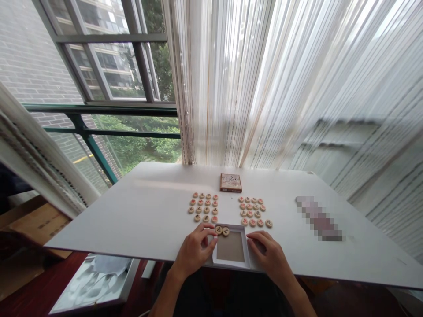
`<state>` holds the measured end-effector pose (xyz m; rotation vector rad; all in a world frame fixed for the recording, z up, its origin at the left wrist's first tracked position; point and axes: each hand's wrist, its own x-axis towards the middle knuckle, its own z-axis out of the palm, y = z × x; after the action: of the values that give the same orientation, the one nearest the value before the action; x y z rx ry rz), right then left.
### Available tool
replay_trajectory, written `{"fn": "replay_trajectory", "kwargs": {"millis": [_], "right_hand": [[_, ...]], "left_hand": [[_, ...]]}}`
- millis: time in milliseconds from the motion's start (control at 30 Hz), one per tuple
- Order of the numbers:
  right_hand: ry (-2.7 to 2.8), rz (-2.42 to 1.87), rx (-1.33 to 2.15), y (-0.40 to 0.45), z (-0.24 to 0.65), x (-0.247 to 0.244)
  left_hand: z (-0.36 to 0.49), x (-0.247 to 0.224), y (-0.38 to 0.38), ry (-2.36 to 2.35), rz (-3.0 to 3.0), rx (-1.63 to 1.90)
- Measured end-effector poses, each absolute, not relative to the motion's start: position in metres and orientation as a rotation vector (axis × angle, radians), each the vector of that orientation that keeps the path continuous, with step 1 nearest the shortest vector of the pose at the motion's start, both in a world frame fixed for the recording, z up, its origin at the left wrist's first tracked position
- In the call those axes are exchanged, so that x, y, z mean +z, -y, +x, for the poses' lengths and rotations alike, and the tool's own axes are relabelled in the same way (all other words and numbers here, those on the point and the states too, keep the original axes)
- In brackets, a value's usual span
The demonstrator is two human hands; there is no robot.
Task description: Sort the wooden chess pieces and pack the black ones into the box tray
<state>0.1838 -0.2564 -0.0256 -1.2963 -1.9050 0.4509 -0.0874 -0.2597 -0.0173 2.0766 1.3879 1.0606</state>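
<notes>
White open box (246, 253), two discs (225, 231) inside, points lengthwise toward the curtain (218, 88); left hand (194, 250), thumb and forefinger parted, at its left wall; right hand (270, 254) loosely curled beside it.

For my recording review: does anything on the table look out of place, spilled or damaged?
One oddity: a blocky, pixelated pinkish-grey patch on the right of the white table, hiding whatever lies there. The round wooden pieces outside the open white tray lie flat in rough rows; no spill or damage shows.

Tabletop (158, 207): white
Round pieces (198, 210): pale wood, red or black characters (my favourite contrast)
Curtain (218, 88): white, striped
</notes>
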Motion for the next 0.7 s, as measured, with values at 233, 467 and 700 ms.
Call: {"fn": "replay_trajectory", "kwargs": {"millis": [233,467,700], "right_hand": [[1.87,-1.286,0.482,0.257,0.184,-0.026],[1.851,-1.272,0.342,0.248,0.192,-0.03],[1.99,-1.198,0.037,0.208,0.231,-0.024]], "left_hand": [[-0.087,-0.017,0.261,-1.394,2.081,1.037],[-0.088,-0.019,0.259,-1.391,2.071,1.036],[-0.088,-0.019,0.259,-1.384,2.053,1.038]]}}
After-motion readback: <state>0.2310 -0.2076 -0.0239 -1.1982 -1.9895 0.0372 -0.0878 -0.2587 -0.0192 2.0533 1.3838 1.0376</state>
